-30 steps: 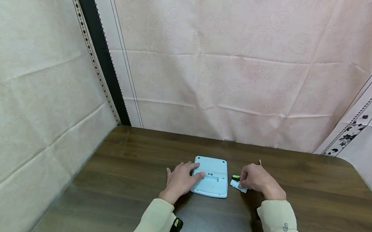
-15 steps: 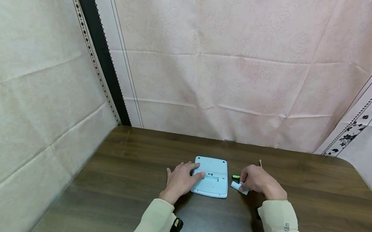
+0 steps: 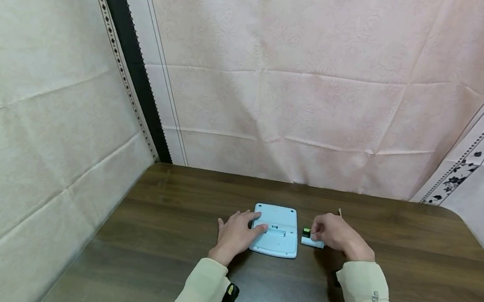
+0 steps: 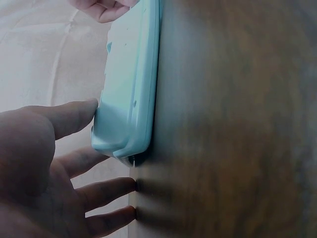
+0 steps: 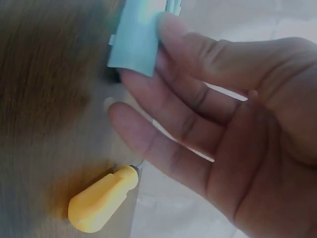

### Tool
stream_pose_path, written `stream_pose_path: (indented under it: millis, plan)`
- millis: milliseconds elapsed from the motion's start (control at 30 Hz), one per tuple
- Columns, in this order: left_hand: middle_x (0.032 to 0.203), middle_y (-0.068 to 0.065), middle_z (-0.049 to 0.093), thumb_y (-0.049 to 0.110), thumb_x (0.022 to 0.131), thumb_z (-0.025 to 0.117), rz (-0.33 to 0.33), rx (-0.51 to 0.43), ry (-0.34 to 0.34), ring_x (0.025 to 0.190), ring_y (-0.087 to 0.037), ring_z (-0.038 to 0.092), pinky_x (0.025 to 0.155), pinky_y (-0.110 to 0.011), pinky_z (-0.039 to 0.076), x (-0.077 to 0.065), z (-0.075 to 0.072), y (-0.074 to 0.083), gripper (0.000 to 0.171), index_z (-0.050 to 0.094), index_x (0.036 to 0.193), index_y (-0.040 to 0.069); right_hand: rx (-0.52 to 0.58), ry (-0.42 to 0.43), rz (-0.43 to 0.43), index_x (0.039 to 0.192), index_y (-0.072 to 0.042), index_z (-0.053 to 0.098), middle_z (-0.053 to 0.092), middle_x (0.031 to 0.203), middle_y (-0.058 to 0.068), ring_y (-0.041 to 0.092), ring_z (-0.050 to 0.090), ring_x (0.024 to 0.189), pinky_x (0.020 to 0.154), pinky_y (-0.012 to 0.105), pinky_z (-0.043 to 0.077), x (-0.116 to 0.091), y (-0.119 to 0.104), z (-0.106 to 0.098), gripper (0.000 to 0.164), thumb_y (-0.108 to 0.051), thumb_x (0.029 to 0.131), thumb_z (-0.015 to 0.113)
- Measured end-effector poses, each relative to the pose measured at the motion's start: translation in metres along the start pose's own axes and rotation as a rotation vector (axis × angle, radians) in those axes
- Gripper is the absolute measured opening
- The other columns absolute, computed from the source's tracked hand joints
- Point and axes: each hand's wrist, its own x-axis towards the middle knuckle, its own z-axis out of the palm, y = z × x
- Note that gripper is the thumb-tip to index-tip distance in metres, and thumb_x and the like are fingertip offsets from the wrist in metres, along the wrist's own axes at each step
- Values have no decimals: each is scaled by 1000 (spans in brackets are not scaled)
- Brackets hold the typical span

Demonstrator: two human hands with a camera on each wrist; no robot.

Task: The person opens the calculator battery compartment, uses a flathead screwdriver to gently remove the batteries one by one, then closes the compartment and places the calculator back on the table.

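Note:
A light-blue, flat calculator-like device (image 3: 273, 245) lies back side up on the brown table, a small slot and recess showing mid-back. My left hand (image 3: 235, 233) rests at its left side, fingers spread, thumb and index finger over the casing; the left wrist view shows the thumb tip (image 4: 91, 106) at its edge. To the right of the device, my right hand (image 3: 337, 232) pinches a small light-blue battery cover (image 5: 136, 42) between thumb and fingers, low over the table. A green-and-black battery (image 3: 306, 231) lies just beyond the cover, partly hidden by the fingers.
A yellow-handled tool (image 5: 101, 201) with a thin metal shaft, like a screwdriver, lies beside my right hand. The wooden table (image 3: 201, 186) ends at a pale cloth backdrop (image 3: 302, 103), with another cloth (image 3: 46, 122) hanging along the left.
My right hand has turned the battery cover, so its slanted outline now lies level and narrower in the head view. My left hand and the device stay in place.

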Motion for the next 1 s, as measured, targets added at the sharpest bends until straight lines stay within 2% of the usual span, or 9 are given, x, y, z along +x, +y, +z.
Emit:
stream_pose_path:
  millis: [167,500,567,667,733,767,833,900,1000]
  plan:
    - [155,-19,55,42,104,67,4,-8,0,150,-47,38,115,-82,8,0,0,0,50,67,145,14,1,36,-65,85,-8,69,63,84,1,20,55,77,70,37,49,1,1,0,17,5,97,70]
    - [155,-19,55,43,104,67,12,-20,-2,150,-47,38,115,-83,8,0,0,-1,51,67,145,13,-12,57,-30,87,-8,71,64,84,2,20,55,76,72,40,51,0,0,-3,18,3,100,67]
    - [155,-19,55,43,104,67,13,-19,-4,150,-47,38,115,-83,8,0,0,-1,51,67,146,13,-22,63,-36,87,-8,72,65,83,2,20,56,75,88,51,53,1,0,-4,17,2,100,66]
    - [155,-19,54,44,105,66,14,-19,-9,150,-47,37,115,-83,7,1,-1,-2,51,67,146,13,-23,72,-38,87,-8,72,65,82,1,20,56,75,113,67,36,1,0,-5,17,1,101,66]
    - [156,-19,54,44,105,66,13,-17,-14,151,-47,37,115,-82,7,1,-1,-3,51,66,146,14,-24,83,-52,88,-7,72,65,81,1,20,57,76,119,74,17,2,1,-6,16,0,101,67]
    - [156,-19,54,44,105,66,12,-17,-16,151,-47,37,115,-82,7,1,-1,-3,52,66,147,14,-24,88,-56,88,-7,72,66,81,0,20,57,76,119,75,15,2,0,-6,15,0,101,67]
    - [156,-19,54,44,105,66,11,-17,-20,151,-47,37,115,-82,7,1,-1,-3,52,66,147,14,-20,94,-53,90,-6,72,65,82,1,21,57,77,114,68,35,1,0,-7,12,-2,101,68]
    - [156,-19,53,44,105,66,11,-18,-22,151,-47,37,115,-82,7,0,-2,-2,52,65,148,14,-18,101,-46,93,-5,72,65,84,2,21,57,77,99,56,51,0,-2,-8,10,-4,102,69]
    - [156,-19,53,44,105,65,6,-25,-21,150,-47,37,115,-82,8,0,-3,-2,52,65,148,14,-6,107,-29,96,-4,72,64,87,3,21,56,77,70,39,51,0,-4,-8,7,-6,102,69]
